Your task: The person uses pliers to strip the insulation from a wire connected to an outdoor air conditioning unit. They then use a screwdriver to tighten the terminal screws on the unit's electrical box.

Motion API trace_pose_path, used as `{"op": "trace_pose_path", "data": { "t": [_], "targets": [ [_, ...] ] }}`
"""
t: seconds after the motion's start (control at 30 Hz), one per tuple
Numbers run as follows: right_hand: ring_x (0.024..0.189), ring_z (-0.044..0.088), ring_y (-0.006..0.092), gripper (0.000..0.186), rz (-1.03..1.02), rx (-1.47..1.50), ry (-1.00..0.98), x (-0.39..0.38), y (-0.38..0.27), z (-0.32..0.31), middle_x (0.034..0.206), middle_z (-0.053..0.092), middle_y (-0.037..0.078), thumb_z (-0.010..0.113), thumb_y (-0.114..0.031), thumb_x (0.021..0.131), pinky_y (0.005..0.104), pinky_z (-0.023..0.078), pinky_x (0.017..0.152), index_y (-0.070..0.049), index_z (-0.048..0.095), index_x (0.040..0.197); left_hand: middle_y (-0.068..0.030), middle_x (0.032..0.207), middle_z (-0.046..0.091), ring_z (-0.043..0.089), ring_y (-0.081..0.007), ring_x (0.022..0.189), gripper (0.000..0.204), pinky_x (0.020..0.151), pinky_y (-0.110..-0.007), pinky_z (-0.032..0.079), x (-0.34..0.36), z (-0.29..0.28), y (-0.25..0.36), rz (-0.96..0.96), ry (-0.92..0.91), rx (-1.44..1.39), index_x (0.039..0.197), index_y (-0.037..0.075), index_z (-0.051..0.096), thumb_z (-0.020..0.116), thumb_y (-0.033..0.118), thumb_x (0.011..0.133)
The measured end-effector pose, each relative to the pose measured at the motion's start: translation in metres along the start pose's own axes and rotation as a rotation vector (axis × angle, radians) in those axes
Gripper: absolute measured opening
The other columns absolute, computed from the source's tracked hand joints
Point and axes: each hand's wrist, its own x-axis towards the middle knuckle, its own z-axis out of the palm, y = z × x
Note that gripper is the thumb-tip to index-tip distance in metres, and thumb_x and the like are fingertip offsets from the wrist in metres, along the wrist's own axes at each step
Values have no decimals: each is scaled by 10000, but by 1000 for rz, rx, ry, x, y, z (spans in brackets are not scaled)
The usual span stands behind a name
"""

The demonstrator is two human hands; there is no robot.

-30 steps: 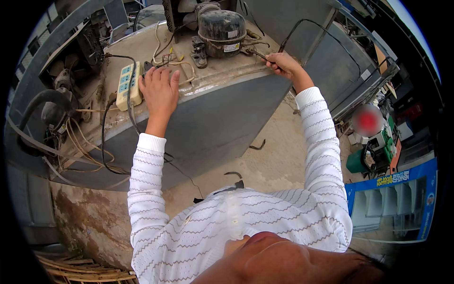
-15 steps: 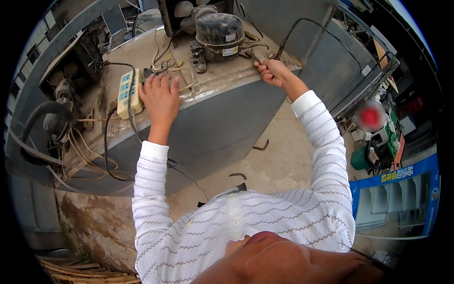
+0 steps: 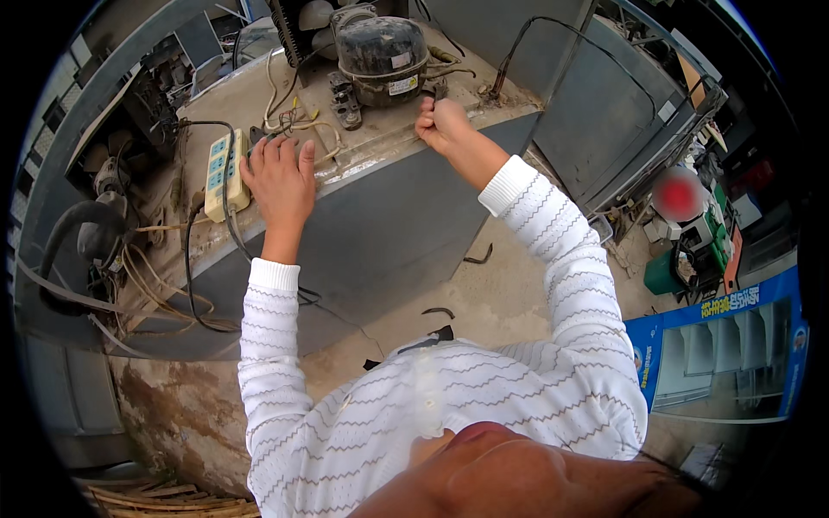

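A black domed compressor stands on a dusty tan panel, with a metal mounting foot at its left side. By the compressor's right foot, my right hand is closed in a fist around a slim dark metal tool, most of which my fingers hide. My left hand lies with its fingers stretched out at the panel's front edge, holding nothing that shows. Right beside it is a cream power strip with blue sockets and a black cord across it. Loose wires run behind my left fingertips.
A second compressor sits at the far left among looped tan cables. A dark pipe arches up at the back right. A green bin and a blue-framed display cabinet stand to the right.
My right hand has moved left, closer to the compressor, and its fist has turned so the tool shows less. My left hand stays beside the power strip. The view has shifted slightly.
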Motion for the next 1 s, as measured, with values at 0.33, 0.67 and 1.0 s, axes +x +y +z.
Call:
{"op": "trace_pose_path", "data": {
  "t": [0.33,0.67,1.0],
  "targets": [
    [510,301,44,234,65,-455,-92,-10,-35,-29,741,457,-25,286,-35,962,204,267,443,-34,505,1046,-92,1212,613,463,-325,1258,463,1095,-563,230,0,1,-4,7,5,-43,1082,76,666,415,460,1014],
    [460,219,1,256,236,-1096,-207,13,-128,-44,629,387,-101,449,-208,1019,174,173,356,-18,603,1093,-55,1197,616,462,-308,1264,391,1082,-527,244,0,0,-5,10,7,-17,1099,131,662,420,427,1019],
    [455,204,3,282,160,-1136,-409,12,-158,-48,593,350,-109,511,-293,1015,169,150,368,-37,625,1049,-68,1187,619,471,-314,1248,419,1076,-543,247,1,3,-6,17,41,-28,1084,107,661,420,442,1015]
  ]
}}
